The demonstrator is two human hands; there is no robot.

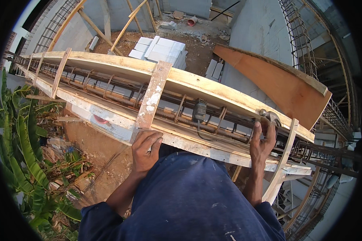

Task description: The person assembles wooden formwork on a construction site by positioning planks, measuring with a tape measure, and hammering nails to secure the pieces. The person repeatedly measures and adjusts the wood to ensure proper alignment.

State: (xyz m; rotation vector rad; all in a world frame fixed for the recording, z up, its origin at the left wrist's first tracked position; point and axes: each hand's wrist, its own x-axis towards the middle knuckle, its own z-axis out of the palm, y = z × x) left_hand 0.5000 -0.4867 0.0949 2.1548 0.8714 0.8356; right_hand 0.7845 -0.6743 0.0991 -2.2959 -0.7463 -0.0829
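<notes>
A long wooden formwork trough crosses in front of me, with a steel rebar cage lying inside. My left hand is at the near board, by the lower end of a paint-spotted wooden cross slat. Its fingers are curled with the thumb against them; anything inside is hidden. Farther right, my right hand is raised over the trough, thumb and bent fingers drawn together. Whatever they pinch is too small to tell. Just beyond those fingertips is a hammer's metal head. A dark boxy tool with a thin cord rests on the rebar.
Another slat spans the trough at right. Beyond stand stacked white blocks and a brown plywood panel. Banana-like plants grow below at left. Upright rebar cages line the grey wall.
</notes>
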